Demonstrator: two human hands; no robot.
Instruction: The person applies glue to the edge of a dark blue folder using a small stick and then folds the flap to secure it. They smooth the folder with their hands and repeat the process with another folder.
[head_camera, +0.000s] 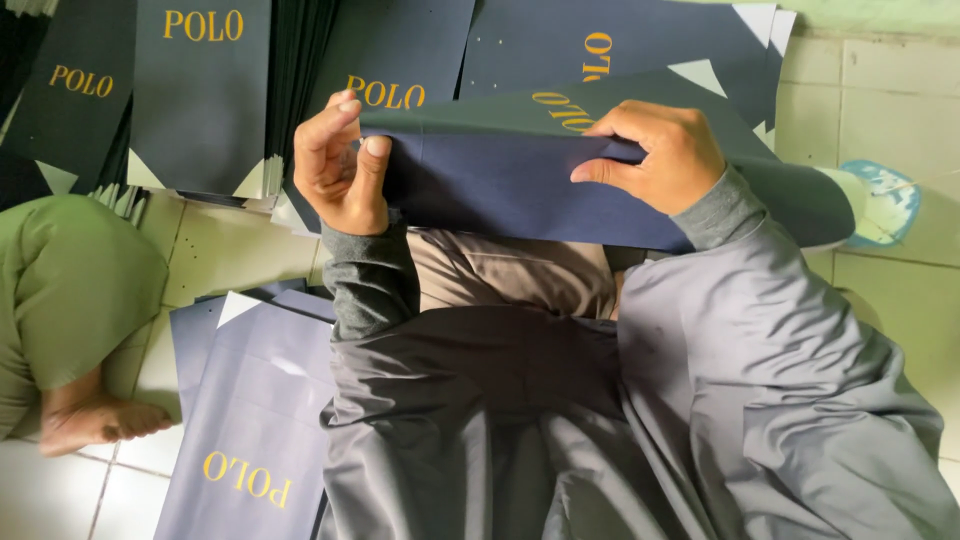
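The folded paper bag (520, 185) is dark navy with gold lettering, as are the flat bags (200, 90) stacked behind and the one (255, 420) lying lower left. Sleeves (375, 275) are grey. The floor tiles (880, 100) are pale cream, and the neighbour's trousers (70, 280) are olive green.

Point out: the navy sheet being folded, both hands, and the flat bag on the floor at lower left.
navy sheet (520, 185), head view, middle of its curved face
left hand (340, 165), head view, palm
right hand (665, 155), head view, back of hand
flat bag (260, 410), head view, its plain front
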